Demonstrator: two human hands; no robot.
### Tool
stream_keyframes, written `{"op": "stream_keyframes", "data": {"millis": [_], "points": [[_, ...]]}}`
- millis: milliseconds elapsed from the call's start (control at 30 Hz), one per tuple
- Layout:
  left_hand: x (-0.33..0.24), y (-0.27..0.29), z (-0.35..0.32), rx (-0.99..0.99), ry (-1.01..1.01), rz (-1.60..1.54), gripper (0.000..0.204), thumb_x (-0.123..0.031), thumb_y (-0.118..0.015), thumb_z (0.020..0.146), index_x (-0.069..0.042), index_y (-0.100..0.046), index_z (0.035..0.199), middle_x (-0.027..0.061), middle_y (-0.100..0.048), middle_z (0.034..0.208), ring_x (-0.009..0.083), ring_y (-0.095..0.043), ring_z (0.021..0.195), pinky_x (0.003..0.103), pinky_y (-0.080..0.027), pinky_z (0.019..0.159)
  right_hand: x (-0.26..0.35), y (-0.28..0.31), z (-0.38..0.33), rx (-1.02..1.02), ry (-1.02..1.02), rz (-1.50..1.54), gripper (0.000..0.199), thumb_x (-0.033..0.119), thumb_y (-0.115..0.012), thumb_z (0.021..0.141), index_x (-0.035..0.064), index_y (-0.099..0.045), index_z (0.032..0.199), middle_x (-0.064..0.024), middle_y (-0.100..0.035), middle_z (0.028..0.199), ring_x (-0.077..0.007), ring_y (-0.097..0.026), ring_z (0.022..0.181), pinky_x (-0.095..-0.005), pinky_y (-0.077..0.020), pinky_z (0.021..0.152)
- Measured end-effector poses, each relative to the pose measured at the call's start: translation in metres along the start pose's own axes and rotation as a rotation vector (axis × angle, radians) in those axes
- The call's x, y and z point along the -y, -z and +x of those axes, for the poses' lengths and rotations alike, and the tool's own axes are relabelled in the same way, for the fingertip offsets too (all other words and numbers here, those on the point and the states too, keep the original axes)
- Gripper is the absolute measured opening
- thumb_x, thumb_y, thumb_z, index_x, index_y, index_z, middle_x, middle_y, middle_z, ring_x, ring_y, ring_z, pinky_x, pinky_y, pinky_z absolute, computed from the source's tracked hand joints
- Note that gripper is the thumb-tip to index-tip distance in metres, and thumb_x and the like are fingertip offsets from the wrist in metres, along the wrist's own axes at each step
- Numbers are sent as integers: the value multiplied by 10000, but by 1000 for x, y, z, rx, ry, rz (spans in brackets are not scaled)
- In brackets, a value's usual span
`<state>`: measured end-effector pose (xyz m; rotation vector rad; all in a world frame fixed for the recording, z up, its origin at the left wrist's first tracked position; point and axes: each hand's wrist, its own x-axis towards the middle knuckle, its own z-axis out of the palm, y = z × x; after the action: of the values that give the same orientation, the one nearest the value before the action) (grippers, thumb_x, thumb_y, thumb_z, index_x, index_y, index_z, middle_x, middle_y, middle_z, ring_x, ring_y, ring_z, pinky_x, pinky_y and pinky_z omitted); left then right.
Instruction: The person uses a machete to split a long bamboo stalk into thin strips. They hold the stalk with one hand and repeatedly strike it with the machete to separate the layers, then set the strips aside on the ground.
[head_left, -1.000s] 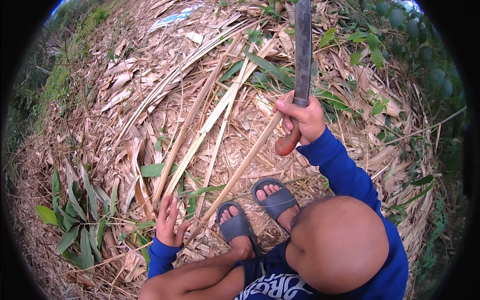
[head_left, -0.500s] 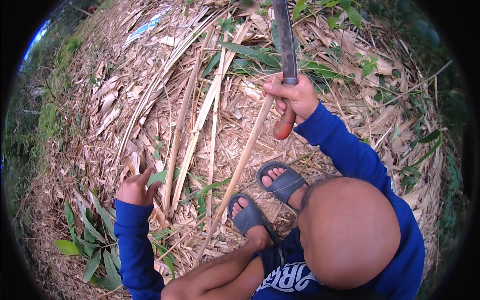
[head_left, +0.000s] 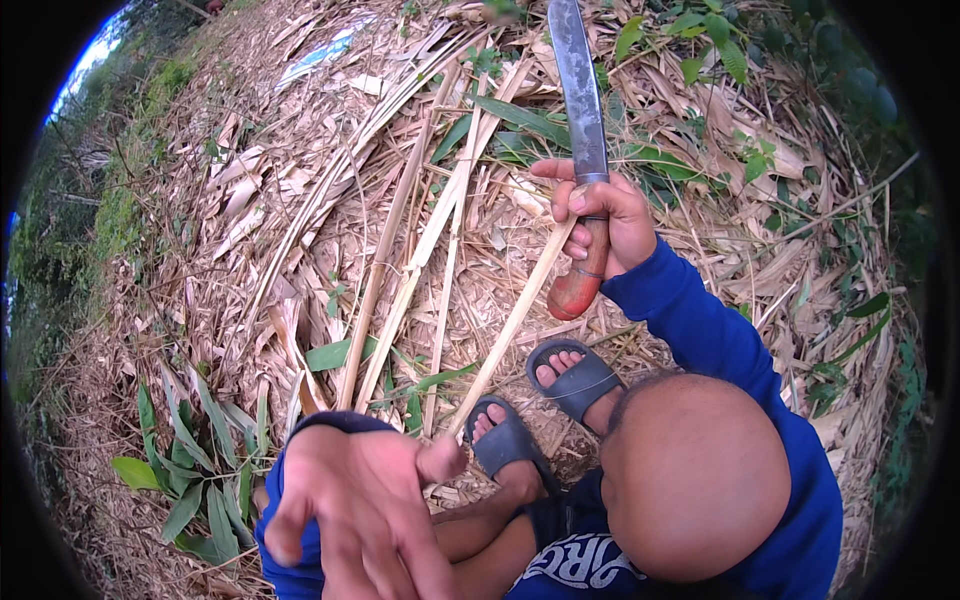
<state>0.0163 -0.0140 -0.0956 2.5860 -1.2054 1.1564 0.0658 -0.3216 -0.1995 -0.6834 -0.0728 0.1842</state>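
My right hand (head_left: 612, 215) is shut on the reddish wooden handle of a machete (head_left: 581, 95), whose dark blade points up and away. A thin pale bamboo strip (head_left: 510, 325) runs from under my right fingers down to the thumb of my left hand (head_left: 350, 500). That hand is raised close to the camera, fingers spread, gripping nothing I can see. Both sleeves are blue. My feet in dark sandals (head_left: 578, 382) rest on the ground between my hands.
Several long split bamboo strips (head_left: 400, 270) lie on a bed of dry leaves and husks. Green leaves (head_left: 190, 470) grow at the lower left, more greenery at the upper right. A blue-white scrap (head_left: 320, 55) lies far off.
My left hand has lifted off the ground litter and come up toward the camera, fingers spreading. My right hand with the machete has stayed near the same spot, blade still upright.
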Motion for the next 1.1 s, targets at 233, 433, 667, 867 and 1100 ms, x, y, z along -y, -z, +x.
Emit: {"op": "stream_keyframes", "data": {"millis": [233, 433, 667, 867, 1100], "points": [[-21, 26, 14, -749, 149, 2, 766, -242, -539, 880, -151, -126, 1519, 190, -203, 1495, 365, -378, 1299, 511, -323, 1046, -1, 5, -8, 67, 41, 6, 575, 34, -504, 715, -108, -477, 1271, -128, -646, 811, -113, -536, 491, -231, -484, 444], [-18, 5, 1, 84, 252, -573, 563, -267, -524, 935, -78, -294, 1414, 154, -383, 1276, 275, -482, 1113, 415, -401, 925, 6, 3, -12, 124, 52, 41, 581, 30, -512, 708, -122, -470, 1267, -142, -645, 817, -134, -542, 489, -243, -492, 458], [-32, -64, 21, 629, 894, -1617, 420, -295, -506, 999, 7, -489, 1291, 112, -594, 1019, 170, -603, 897, 302, -491, 783, 6, -20, -7, 282, 89, 96, 625, 46, -535, 707, -142, -446, 1297, -151, -660, 829, -135, -549, 505, -242, -498, 489], [-52, -66, 74, 808, 974, -1720, 300, -221, -535, 997, -21, -533, 1221, 109, -646, 760, 182, -643, 574, 321, -526, 497, 16, -37, 3, 248, 122, -179, 628, 92, -585, 767, -134, -433, 1333, -126, -682, 870, -88, -523, 517, -207, -457, 504], [0, -97, 48, 584, 432, -578, 208, -40, -570, 888, -35, -521, 1089, 227, -603, 669, 445, -603, 639, 474, -477, 565, -4, -11, -11, -262, 305, -1007, 401, 214, -765, 825, -15, -630, 1126, 15, -587, 590, -48, -517, 493, -240, -402, 475]]}}
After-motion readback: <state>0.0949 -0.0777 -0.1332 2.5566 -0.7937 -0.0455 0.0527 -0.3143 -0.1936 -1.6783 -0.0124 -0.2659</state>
